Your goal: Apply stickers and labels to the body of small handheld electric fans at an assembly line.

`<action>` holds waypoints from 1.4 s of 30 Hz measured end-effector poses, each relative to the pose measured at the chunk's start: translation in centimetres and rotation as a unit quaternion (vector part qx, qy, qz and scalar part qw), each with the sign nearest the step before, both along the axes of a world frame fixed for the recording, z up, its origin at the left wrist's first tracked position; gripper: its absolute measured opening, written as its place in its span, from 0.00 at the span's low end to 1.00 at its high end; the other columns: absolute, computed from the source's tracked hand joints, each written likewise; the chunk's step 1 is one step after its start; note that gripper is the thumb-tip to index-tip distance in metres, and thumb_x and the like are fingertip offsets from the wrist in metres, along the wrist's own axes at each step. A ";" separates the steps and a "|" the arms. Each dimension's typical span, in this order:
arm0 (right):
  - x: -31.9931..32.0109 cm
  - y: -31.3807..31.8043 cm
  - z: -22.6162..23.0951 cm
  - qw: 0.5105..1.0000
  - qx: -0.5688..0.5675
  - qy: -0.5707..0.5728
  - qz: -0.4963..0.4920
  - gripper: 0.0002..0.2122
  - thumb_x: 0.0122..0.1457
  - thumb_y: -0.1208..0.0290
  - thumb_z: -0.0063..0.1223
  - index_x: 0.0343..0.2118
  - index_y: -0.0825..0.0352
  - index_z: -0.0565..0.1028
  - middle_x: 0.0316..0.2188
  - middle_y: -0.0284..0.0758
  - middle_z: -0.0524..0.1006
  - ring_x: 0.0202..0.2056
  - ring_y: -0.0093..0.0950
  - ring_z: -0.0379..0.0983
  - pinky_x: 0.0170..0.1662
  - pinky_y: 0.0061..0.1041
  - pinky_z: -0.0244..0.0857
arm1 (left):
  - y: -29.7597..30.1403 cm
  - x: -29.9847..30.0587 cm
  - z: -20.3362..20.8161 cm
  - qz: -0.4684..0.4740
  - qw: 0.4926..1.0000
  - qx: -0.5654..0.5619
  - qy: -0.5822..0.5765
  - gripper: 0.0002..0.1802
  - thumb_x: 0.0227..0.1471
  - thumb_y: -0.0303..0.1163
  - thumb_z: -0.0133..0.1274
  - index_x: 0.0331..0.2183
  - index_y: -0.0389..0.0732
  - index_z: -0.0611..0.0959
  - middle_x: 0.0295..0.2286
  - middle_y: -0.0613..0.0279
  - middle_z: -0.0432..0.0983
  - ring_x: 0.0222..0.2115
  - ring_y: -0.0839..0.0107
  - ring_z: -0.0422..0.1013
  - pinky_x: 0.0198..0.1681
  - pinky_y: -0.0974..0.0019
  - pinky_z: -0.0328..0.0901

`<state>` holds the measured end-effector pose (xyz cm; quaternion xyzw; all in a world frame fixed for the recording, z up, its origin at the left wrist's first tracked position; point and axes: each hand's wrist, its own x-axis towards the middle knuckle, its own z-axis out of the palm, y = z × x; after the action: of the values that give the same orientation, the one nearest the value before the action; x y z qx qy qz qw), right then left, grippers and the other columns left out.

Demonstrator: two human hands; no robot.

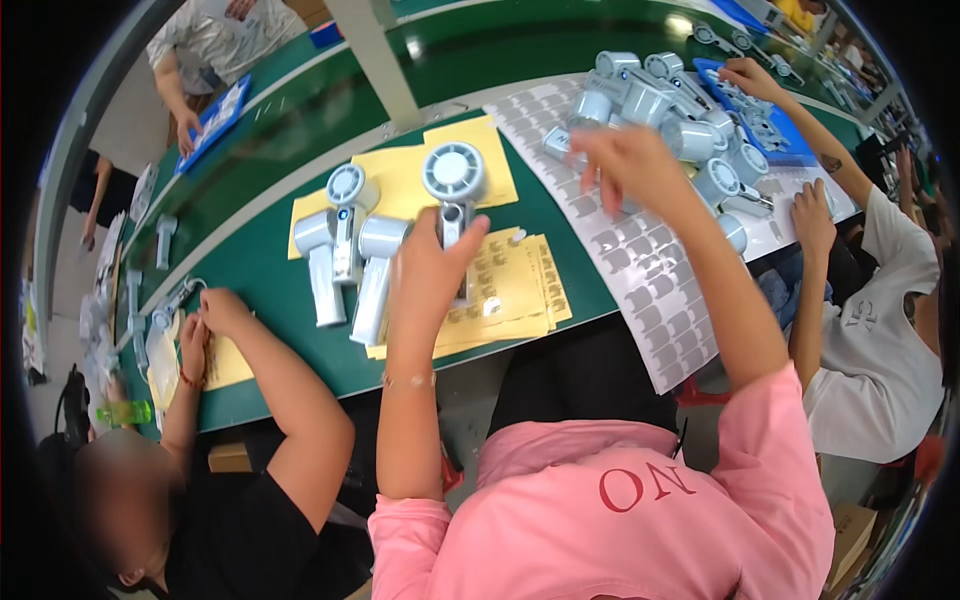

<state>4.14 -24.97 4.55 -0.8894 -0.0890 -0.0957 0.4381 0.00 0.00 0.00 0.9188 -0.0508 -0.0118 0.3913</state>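
Observation:
My left hand (430, 262) is closed round the handle of a pale blue handheld fan (454, 172), whose round grille faces up. Beside it on the left lie several more such fans, among them one with its grille up (347, 186) and one on its side (381, 238). My right hand (635, 165), blurred by motion, is in the air with its fingers apart and nothing visible in them. It hangs at the near left side of a pile of pale blue fans (693, 140). Whether it touches any of them I cannot tell.
Yellow sticker sheets (505, 290) lie under and beside the fans on the green table (240, 255). A white sheet with grey cut-out shapes (650, 290) runs under the pile. A blue tray (795, 150) stands right, by a co-worker's hands. Another co-worker's hands (205, 325) work at left.

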 end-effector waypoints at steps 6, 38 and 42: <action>14.5 -6.1 -0.7 0.894 -0.403 -0.094 -0.174 0.15 0.48 0.59 0.57 0.28 0.69 0.77 0.26 0.38 0.78 0.29 0.32 0.76 0.28 0.32 0.70 | -3.6 5.7 -2.2 0.079 0.941 0.291 -0.155 0.19 0.46 0.41 0.52 0.31 0.36 0.68 0.21 0.52 0.74 0.22 0.60 0.74 0.21 0.63 0.68; 10.1 -3.8 -1.6 0.985 -0.150 -0.079 0.019 0.05 0.46 0.73 0.55 0.26 0.68 0.78 0.23 0.36 0.77 0.24 0.24 0.72 0.28 0.21 0.66 | -2.3 -4.5 -2.3 -0.086 0.671 -0.689 0.259 0.30 0.56 0.53 0.36 0.42 0.33 0.69 0.19 0.66 0.62 0.19 0.76 0.61 0.20 0.72 0.59; 19.0 -10.4 -5.8 0.962 -0.243 0.007 -0.122 0.02 0.39 0.76 0.55 0.18 0.67 0.78 0.13 0.36 0.75 0.15 0.25 0.73 0.22 0.21 0.69 | -1.7 -6.6 -2.6 -0.088 0.704 -0.651 0.268 0.33 0.55 0.56 0.34 0.43 0.32 0.67 0.19 0.65 0.63 0.17 0.76 0.62 0.20 0.73 0.60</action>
<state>23.10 -35.40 -1.23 -0.9738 0.0028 -0.1173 0.1950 -6.62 -1.68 -2.56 0.3846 -0.0195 -0.2563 0.8866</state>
